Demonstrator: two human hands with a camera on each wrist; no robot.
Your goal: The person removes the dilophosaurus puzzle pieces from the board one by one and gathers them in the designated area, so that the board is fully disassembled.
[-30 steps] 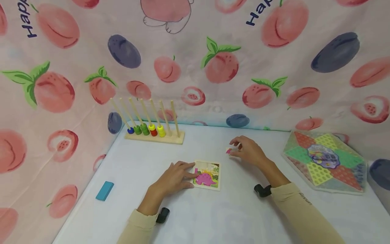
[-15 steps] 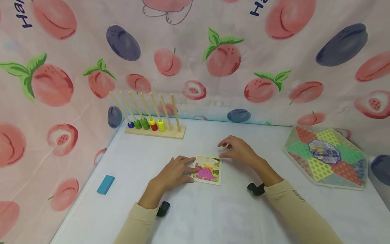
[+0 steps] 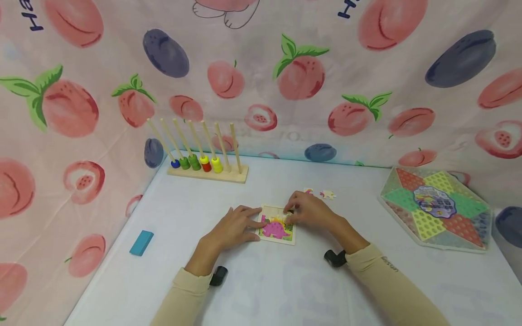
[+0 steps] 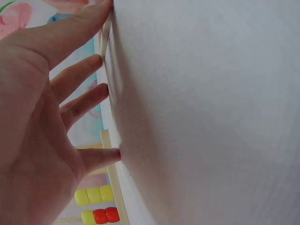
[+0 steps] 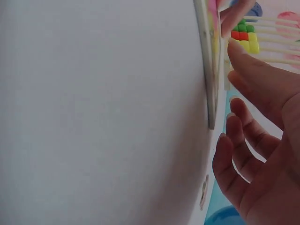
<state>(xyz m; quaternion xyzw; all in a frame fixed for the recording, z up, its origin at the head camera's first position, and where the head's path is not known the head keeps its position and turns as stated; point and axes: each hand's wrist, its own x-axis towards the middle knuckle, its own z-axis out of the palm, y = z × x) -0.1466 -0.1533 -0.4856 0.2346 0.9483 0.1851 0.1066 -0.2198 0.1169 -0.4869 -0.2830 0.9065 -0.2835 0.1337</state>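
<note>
Head view: bent-fingered right hand (image 3: 311, 209), hold unclear, has reached the square wooden pink-dinosaur puzzle (image 3: 275, 230); spread-fingered left hand (image 3: 234, 229) touches it; two printed pieces (image 3: 328, 194) lie unplaced.

A: Head view: moderately bright, diffuse light over the bench (image 3: 265, 285); shadows faint, soft-edged.
B: Wrist views dimmer, greyer. Left wrist: broad soft shadow beside the left grip (image 4: 42, 124).
A: Distortion?
B: Right wrist view: far bench edge bows, left margin darkens, abacus beads (image 5: 244, 35) slightly soft.
A: Source?
B: Direction cannot be told.
</note>
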